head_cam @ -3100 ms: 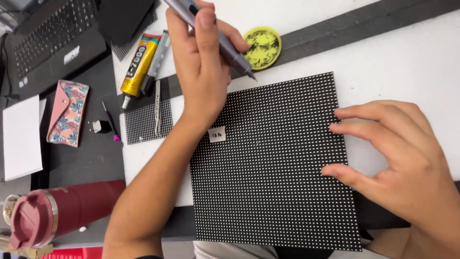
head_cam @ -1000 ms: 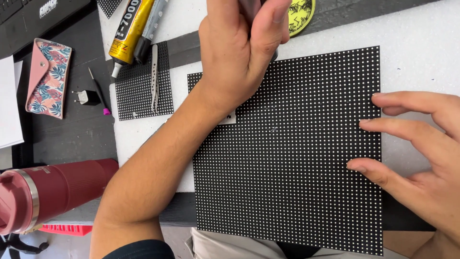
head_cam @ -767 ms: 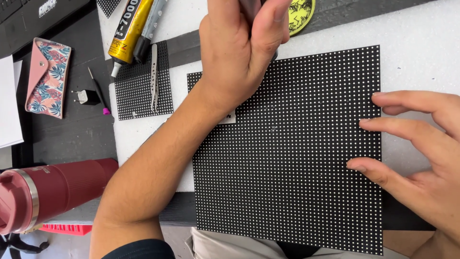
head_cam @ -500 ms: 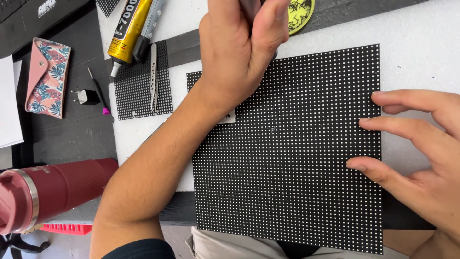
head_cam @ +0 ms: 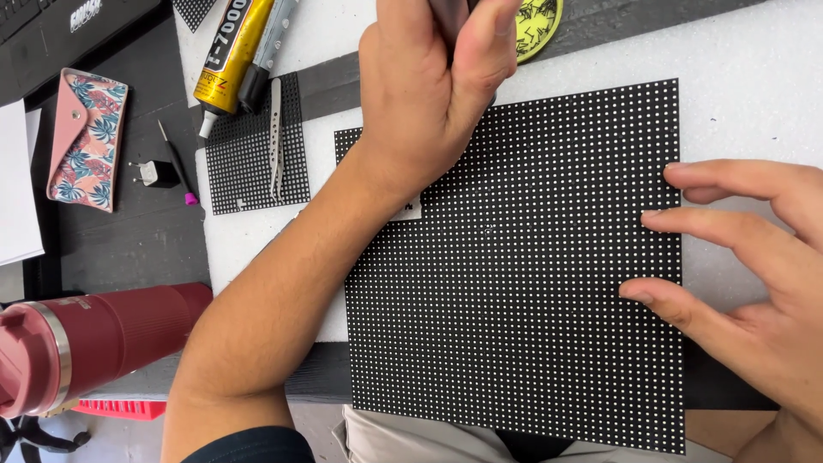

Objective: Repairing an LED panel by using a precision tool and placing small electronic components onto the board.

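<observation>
**Two hands on a dotted black panel**

Two bare hands work over a white sheet [head_cam: 754, 60] laid across a dark bench [head_cam: 129, 249]. At the bench's left edge lies a white paper [head_cam: 17, 197], and beside it a pink pouch with a leaf print [head_cam: 86, 141]. Near the front left corner a dark red flask [head_cam: 94, 343] lies on its side. Just right of the pouch sit a small grey plug [head_cam: 157, 174] and a thin black stick with a pink tip [head_cam: 177, 163]. At the sheet's left edge a yellow glue tube [head_cam: 230, 51] points its nozzle down toward a small black dotted panel piece [head_cam: 244, 159], and metal tweezers [head_cam: 275, 137] lie across that piece.

The large black dotted panel [head_cam: 531, 309] fills the middle of the sheet and overhangs the bench's front edge. The left hand [head_cam: 429, 94] reaches over the panel's back left corner, its fist closed around a dark pen-like tool [head_cam: 447, 17] whose tip is hidden behind the fingers. A small white tag [head_cam: 410, 208] shows at the wrist, on the panel. Behind the hand, at the back edge, a yellow-green round dish [head_cam: 538, 24] shows in part.

The right hand [head_cam: 763, 283] is open, fingers spread, three fingertips [head_cam: 639, 293] pressed on the panel's right edge, gripping nothing.
</observation>
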